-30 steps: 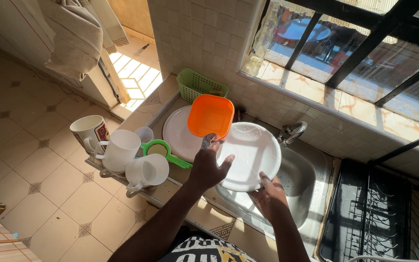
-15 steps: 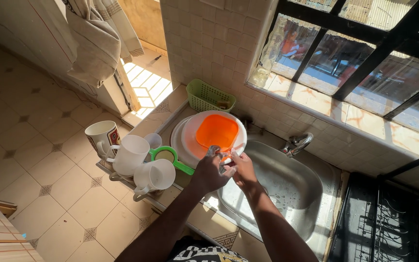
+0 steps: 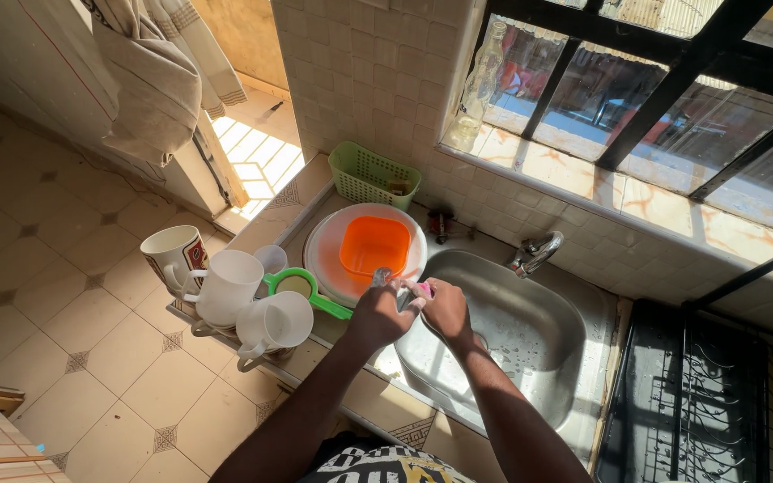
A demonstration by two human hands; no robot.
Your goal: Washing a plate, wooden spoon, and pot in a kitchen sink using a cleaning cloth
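Both my hands meet over the left rim of the steel sink (image 3: 530,358). My left hand (image 3: 376,318) is closed on a small metal utensil (image 3: 381,275) whose end pokes up above the fingers. My right hand (image 3: 448,309) presses against it, fingers curled round a small pink thing (image 3: 423,289), maybe a scrubber. Just beyond the hands, an orange square container (image 3: 375,244) rests on a stack of white plates (image 3: 324,255) on the draining board.
A green strainer (image 3: 301,287), two white mugs (image 3: 227,284) (image 3: 281,320) and a patterned mug (image 3: 174,255) crowd the counter's left end. A green basket (image 3: 371,173) stands by the tiled wall. The tap (image 3: 539,251) is behind the sink, with a black rack (image 3: 700,394) at right.
A second ago my left hand held a white plate over the sink. The plate now lies on the stack under the orange container, and both hands have come together on the small utensil.
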